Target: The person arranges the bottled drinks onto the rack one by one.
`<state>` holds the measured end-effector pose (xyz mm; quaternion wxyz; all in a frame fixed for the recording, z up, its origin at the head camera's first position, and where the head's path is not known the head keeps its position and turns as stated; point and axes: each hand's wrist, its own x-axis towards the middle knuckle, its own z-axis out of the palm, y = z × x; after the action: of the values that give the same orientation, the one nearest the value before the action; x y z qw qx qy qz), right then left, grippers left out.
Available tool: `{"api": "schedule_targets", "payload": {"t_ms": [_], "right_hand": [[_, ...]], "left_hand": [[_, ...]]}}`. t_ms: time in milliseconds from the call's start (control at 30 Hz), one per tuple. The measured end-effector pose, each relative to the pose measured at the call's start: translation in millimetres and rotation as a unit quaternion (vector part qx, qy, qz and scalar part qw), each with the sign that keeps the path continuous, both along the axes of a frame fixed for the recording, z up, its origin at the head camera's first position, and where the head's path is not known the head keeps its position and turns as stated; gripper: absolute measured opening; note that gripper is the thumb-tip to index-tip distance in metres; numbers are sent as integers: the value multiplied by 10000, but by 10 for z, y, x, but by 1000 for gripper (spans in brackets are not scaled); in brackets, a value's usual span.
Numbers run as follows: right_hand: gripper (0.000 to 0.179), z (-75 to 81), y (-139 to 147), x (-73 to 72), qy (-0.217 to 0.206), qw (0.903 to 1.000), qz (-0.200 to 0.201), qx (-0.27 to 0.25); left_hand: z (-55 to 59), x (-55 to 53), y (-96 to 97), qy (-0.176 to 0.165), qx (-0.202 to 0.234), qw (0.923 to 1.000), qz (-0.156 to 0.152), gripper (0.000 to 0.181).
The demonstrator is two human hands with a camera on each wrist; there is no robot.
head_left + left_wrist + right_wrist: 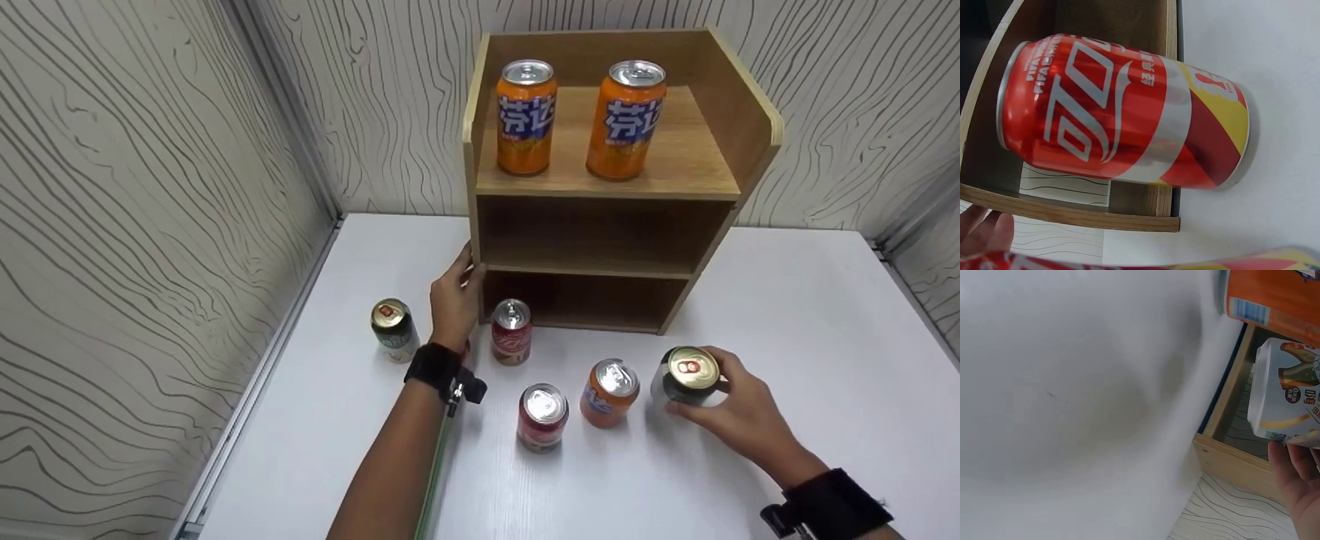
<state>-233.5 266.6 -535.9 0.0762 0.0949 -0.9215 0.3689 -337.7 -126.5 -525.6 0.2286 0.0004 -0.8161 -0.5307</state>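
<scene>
My right hand [742,416] grips a dark green and white can [691,371] with a gold lid, thumb on the near side and fingers around the far side. In the right wrist view, fingertips press the pale side of that can [1289,394]. My left hand [456,300] touches the left side panel of a wooden shelf [585,268], fingers stretched along its outside. Close to the left wrist stands a red cola can [512,334], large in the left wrist view. Another red can [466,354] is mostly hidden behind the wrist.
Two orange soda cans [525,120] [628,124] stand on the shelf's top board. An orange can [610,394] and a red can [542,420] stand on the white table [315,450] between the hands. Left of my left hand is a dark green can [395,331]. Patterned walls [405,112] enclose the table.
</scene>
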Motion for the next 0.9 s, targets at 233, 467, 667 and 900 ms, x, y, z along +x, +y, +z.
{"api": "schedule_targets", "payload": {"t_ms": [233,467,667,900], "right_hand": [[90,191,-58,-137,210,9995,116,-213],[89,393,-155,-282,385,9985,233,-326],[88,561,-294,-410,479,9966,440,-496],[88,710,-453,-562,598,9945,682,-524]], "left_hand": [[-2,4,-12,-48,-65,10000,27,54],[1,-6,-24,-88,51,9999,67,51],[-6,14,-28,-234,26,9997,83,51],[-2,-10,1,-132,27,9999,30,50]]}}
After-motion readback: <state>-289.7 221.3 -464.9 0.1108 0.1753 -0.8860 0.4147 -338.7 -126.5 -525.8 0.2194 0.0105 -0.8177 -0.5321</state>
